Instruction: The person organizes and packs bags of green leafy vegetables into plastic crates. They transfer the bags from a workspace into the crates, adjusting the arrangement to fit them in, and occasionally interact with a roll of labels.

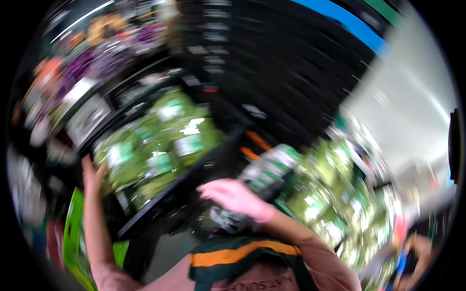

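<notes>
A black plastic crate (174,185) stands tilted in the view, filled with clear bags of green leafy vegetables (160,160) bearing white and green labels. My left hand (93,174) is at the crate's left end, thumb apart from the fingers, by the nearest bag; blur hides whether it grips the rim. My right hand, in a pink glove (233,198), hovers right of the crate's near side, fingers loosely bent, with nothing visible in it. Just beyond it lies a white and green patterned package (271,169).
More bagged greens (327,211) are heaped at the right. A bright green crate (74,225) stands at lower left. Purple and orange goods (91,62) and a white box (87,112) are at upper left. Another person's arm (415,258) shows at lower right.
</notes>
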`<state>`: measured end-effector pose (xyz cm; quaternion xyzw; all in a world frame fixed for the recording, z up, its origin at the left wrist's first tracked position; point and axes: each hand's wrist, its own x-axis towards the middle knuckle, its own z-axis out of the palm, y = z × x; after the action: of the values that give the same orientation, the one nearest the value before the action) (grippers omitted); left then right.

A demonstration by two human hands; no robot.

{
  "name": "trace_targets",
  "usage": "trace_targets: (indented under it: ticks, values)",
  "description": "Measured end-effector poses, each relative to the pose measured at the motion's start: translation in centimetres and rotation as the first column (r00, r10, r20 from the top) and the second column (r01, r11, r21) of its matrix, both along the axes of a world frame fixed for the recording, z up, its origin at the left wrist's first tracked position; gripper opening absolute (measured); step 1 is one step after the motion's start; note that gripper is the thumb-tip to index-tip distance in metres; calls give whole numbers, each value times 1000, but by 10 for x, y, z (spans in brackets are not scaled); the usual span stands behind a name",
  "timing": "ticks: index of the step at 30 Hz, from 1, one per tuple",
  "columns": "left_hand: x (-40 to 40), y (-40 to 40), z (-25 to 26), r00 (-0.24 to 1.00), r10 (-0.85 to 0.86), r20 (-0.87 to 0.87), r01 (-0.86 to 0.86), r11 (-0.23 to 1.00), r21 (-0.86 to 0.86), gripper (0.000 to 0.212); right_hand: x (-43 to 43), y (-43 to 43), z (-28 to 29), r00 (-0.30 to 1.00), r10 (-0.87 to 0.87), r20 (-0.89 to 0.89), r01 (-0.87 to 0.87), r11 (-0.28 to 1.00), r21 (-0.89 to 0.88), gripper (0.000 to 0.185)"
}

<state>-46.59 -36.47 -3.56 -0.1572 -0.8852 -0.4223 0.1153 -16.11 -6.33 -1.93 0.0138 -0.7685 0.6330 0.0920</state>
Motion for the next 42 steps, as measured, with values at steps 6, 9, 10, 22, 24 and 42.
trace_targets:
  ticks: [6,9,10,22,24,42]
  values:
    - [1,5,-28,791,-292,537,457,867,-201,55,108,78,-7,963,-267,-33,259,884,389,26]
    - [26,67,15,888,-366,278,379,925,7,50,229,165,-27,496,-815,-299,860,415,296,26]
    - [58,87,37,843,-483,236,476,875,92,48,271,189,-14,288,-901,-325,845,80,528,29]
    - [385,314,-23,-409,-685,603,795,56,604,68,403,255,33,372,-924,94,572,308,760,52]
    - [420,329,-42,-478,-674,563,714,76,696,85,405,222,48,408,-912,-44,747,305,590,46]
    - [188,112,49,697,-566,440,-44,579,814,47,665,277,-11,-51,-959,277,805,125,580,33]
